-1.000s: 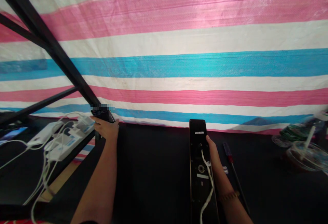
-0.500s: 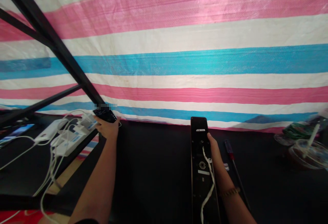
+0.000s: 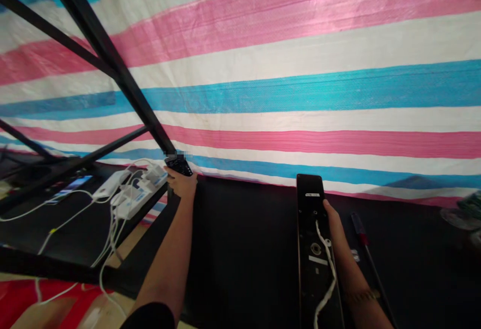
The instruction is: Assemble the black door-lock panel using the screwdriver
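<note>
My left hand (image 3: 183, 183) reaches to the far left corner of the black table and closes around a small black device (image 3: 179, 165) next to the slanted black frame post. My right hand (image 3: 333, 221) rests along the right edge of a long black panel (image 3: 314, 243) lying lengthwise on the table. Its fingers press against the panel's side. A white cable (image 3: 325, 264) runs down the face of the panel.
A red-handled screwdriver (image 3: 364, 243) lies right of my right hand. White power strips and chargers (image 3: 130, 193) with trailing cords sit on a lower black surface at the left. A pink, white and blue striped tarp (image 3: 300, 83) hangs behind. Cups are partly seen at the far right edge.
The view has swung left, so everything shifts right in the picture and the cups mostly leave it. Both hands keep their places on the small device and the panel.
</note>
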Available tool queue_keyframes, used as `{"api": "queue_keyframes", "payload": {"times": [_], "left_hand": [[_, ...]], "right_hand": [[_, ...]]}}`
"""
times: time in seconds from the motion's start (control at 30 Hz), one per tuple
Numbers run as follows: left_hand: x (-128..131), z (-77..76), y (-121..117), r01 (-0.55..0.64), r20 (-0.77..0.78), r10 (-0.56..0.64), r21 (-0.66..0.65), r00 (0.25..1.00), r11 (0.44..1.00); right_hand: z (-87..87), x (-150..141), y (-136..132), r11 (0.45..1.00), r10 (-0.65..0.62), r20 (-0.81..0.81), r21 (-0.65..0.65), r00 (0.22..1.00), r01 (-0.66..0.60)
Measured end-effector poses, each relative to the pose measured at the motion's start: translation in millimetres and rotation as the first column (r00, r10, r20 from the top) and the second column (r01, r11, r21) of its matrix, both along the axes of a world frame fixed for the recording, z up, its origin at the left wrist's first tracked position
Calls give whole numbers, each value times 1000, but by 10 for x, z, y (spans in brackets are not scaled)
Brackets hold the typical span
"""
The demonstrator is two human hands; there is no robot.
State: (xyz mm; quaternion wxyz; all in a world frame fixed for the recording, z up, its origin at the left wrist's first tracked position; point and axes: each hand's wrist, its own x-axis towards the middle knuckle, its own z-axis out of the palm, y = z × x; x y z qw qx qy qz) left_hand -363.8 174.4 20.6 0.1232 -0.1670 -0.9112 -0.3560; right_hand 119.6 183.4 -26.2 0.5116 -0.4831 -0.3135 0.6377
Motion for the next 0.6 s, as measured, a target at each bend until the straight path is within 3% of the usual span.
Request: {"api": "queue_keyframes", "payload": {"times": [0.23, 0.37, 0.6], "left_hand": [[-38, -34, -54, 38, 2, -38, 9, 999, 999], [-26, -50, -99, 80, 9, -80, 19, 997, 997], [126, -33, -141, 75, 71, -83, 106, 994, 992]], "right_hand": [[67, -21, -53, 994, 43, -89, -95, 995, -52], [137, -21, -86, 991, 59, -57, -118, 997, -65], [217, -32, -129, 987, 68, -69, -140, 995, -77]]}}
